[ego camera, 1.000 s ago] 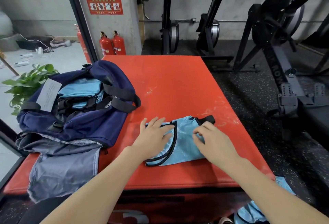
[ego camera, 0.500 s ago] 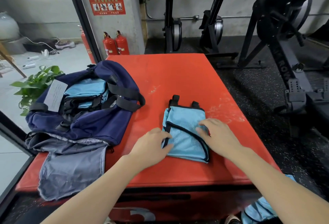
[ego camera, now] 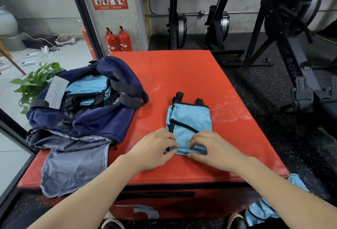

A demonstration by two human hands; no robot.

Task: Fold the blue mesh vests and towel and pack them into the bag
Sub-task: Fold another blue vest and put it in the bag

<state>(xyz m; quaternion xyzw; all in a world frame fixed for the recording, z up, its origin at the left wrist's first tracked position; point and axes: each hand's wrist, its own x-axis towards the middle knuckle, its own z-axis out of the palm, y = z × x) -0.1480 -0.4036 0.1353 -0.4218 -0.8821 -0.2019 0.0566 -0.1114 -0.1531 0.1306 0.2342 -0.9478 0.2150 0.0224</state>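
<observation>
A folded light-blue mesh vest with black trim lies upright on the red padded box, its black straps pointing away from me. My left hand pinches its near-left corner between thumb and fingers. My right hand pinches the near edge, thumb below and fingers on top. To the left sits the open navy bag with folded blue vests stacked inside. A grey towel lies partly under the bag's near side and hangs over the box edge.
More blue mesh fabric lies on the floor at the box's lower right, near my shoes. Black gym machines stand to the right and behind. A green plant and red fire extinguishers are at the left and back.
The vest was turned from lying sideways to upright with its straps away from me. Both hands slid down to its near edge and now pinch it.
</observation>
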